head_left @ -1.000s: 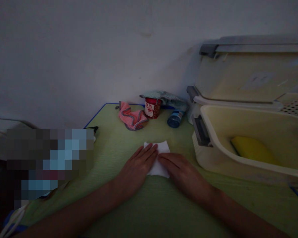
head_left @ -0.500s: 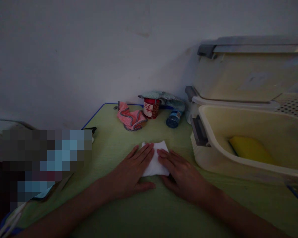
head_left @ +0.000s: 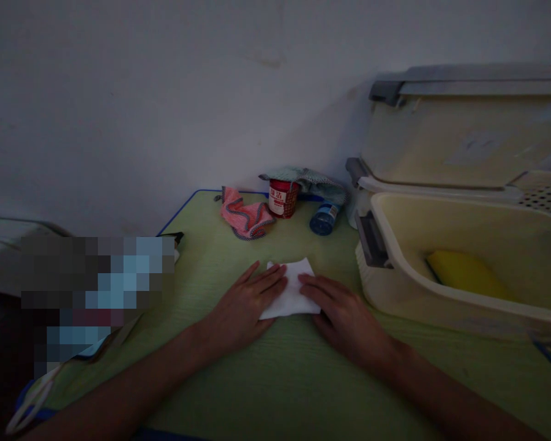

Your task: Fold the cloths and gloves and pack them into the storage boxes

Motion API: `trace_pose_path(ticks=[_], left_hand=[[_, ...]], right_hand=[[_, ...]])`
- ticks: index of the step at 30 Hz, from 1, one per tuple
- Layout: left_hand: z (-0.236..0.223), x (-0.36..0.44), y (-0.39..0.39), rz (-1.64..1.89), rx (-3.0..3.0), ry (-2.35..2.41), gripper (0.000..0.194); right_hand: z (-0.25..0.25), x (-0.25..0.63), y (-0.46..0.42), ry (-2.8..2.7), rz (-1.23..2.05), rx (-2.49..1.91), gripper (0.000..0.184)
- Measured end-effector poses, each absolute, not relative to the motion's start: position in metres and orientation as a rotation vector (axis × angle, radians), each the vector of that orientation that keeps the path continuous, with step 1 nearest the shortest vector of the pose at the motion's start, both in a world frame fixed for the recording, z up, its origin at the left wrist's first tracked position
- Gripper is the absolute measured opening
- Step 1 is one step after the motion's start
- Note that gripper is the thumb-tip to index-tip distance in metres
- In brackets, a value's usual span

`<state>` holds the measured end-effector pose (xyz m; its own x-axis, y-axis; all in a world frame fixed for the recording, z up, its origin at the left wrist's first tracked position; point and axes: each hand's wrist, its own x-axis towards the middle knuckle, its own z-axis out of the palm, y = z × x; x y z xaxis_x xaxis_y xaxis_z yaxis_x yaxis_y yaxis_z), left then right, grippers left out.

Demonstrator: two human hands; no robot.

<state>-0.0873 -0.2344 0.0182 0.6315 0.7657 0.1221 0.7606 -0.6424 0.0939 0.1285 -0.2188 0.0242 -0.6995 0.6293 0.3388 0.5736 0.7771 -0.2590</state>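
Note:
A folded white tissue (head_left: 291,297) lies in front of me on the green table, between my two hands. My left hand (head_left: 245,306) has its fingers across the tissue's left side, and its thumb goes under the near left edge. On the other side, my right hand (head_left: 344,309) grips the right edge, fingertips on top and the thumb mostly hidden below. Beyond the hands are a pink cloth (head_left: 245,214) with a dark checked border, a red container (head_left: 282,199) with a white label, and a tilted blue bottle (head_left: 324,218).
A cream lidded bin (head_left: 408,300) stands open at the right with a yellow item (head_left: 468,274) inside. A pale green cloth (head_left: 307,179) drapes over the red container and bottle. The green table (head_left: 239,392) meets the wall behind. A blurred-out patch covers the left side.
Both thumbs have drawn in to the tissue's near edge, the left one going from stretched out to tucked under. My hands are slightly farther apart, and the view has shifted a little.

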Motion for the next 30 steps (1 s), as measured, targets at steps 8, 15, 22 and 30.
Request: trace_pose_path(ticks=[8,15,22,30], left_hand=[[0.0186,-0.0861,-0.2344,0.288,2.765,1.282,0.059],[0.0151,-0.0862,-0.2344,0.354,2.733,1.241,0.059],[0.0148,-0.0859,-0.2344,0.363,2.724,1.244,0.056],[0.0135,-0.0867,-0.2347,0.4,2.689,1.243,0.059]], right_hand=[[0.0179,0.1213,-0.2185,-2.427,0.317,-1.073,0.074],[0.0239,0.1251,-0.2184,-2.442,0.495,-0.913,0.05],[0.0179,0.1254,-0.2202,-2.361,0.381,-0.961,0.083],[0.0205,0.1234,-0.2205,-2.451,0.373,-0.969,0.076]])
